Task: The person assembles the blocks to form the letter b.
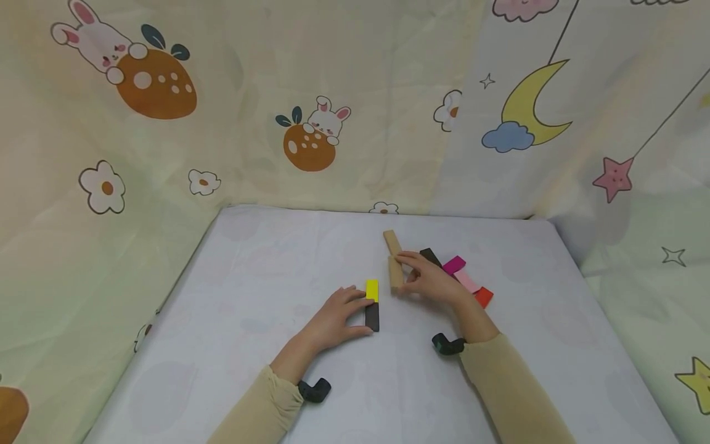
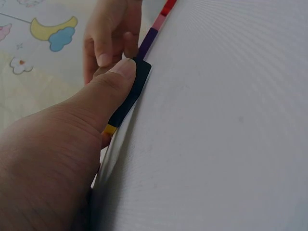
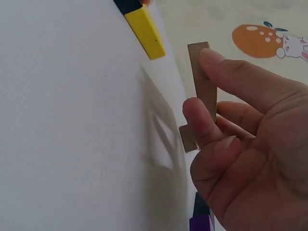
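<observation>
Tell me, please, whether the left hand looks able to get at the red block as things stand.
Probably not directly: the right hand and its wrist lie between the left hand and the red block, and the left hand grips a dark block.

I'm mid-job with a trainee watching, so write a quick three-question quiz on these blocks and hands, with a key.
1. What does the right grip hold?
A) a green block
B) a tan block
C) a blue block

2. True or false: beside the left grip, the yellow block appears lower in the head view than the dark block.

3. Which colour lies between the purple block and the red block?

Key: 1. B. 2. False; yellow appears higher. 3. Pink, the pink block.
</observation>
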`<action>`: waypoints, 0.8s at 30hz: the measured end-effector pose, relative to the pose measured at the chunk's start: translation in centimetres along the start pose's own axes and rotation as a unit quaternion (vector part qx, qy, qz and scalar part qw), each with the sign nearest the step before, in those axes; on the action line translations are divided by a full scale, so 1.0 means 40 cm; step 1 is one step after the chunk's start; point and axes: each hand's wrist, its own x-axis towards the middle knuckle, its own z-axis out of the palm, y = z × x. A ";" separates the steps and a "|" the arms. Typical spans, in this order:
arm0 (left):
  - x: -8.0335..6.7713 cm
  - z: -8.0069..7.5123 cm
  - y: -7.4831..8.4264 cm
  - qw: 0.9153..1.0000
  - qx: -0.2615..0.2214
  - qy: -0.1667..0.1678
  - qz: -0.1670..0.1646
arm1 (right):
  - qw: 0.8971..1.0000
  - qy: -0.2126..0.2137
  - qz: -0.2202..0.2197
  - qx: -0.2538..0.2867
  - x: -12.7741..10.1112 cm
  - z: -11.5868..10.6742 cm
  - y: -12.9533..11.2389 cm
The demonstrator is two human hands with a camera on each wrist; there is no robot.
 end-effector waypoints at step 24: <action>-0.001 -0.005 0.003 1.000 0.000 -0.006 0.000 | 0.998 0.010 -0.041 -0.036 0.124 0.068 -0.040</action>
